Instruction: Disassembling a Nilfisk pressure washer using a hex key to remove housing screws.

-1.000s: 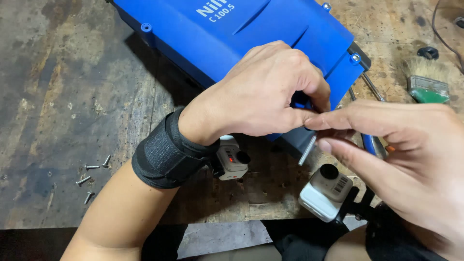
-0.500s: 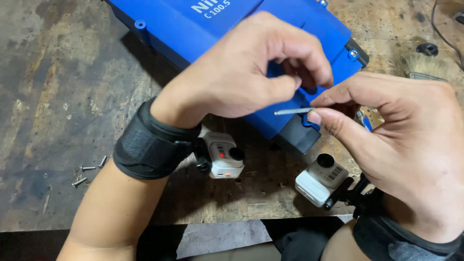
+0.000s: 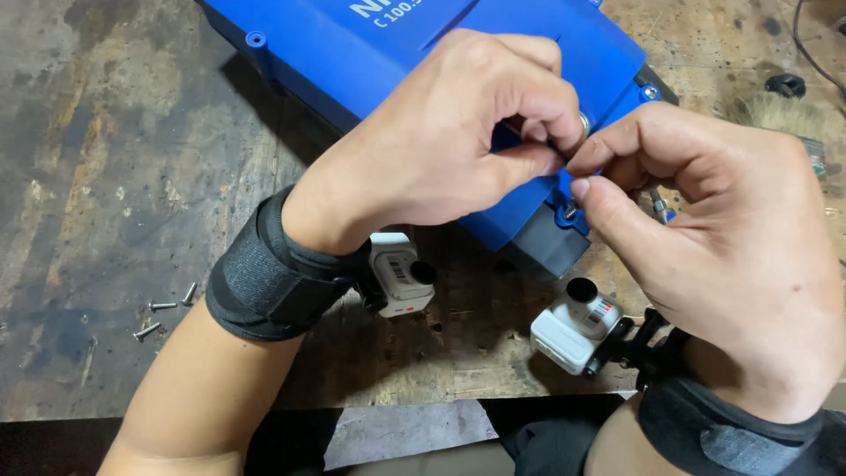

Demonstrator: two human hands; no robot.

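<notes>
From the head camera, a blue plastic housing (image 3: pixel 414 53) lies tilted across the top of a worn wooden workbench (image 3: pixel 106 176) and serves as the landmark. The bench is dark, stained and scratched, with pale rubbed patches and gouges in the grain. Its front edge runs along the bottom of the picture, below the housing, and a strip of pale floor (image 3: pixel 405 432) shows under it.

The left hand (image 3: pixel 441 141) rests on the housing's lower right part, thumb and forefinger pinched together over something small. The right hand (image 3: pixel 723 229) meets it from the right, just off the housing's right edge, its thumb and forefinger also pressed together at the same spot. What sits between the fingertips is hidden, so I cannot tell what either hand grips. A round metal fitting (image 3: pixel 584 122) shows on the housing just above the fingertips.

Both wrists wear black straps, each with a small white camera: the left wrist camera (image 3: pixel 401 275) sits just below the housing's lower edge, and the right wrist camera (image 3: pixel 575 324) lies below its dark lower corner block (image 3: pixel 542 247).

Well to the left of the housing, a few loose screws (image 3: pixel 163 308) lie on the bench. To its right lie a brush with pale bristles (image 3: pixel 775 113) and a small black knob (image 3: pixel 784 85).
</notes>
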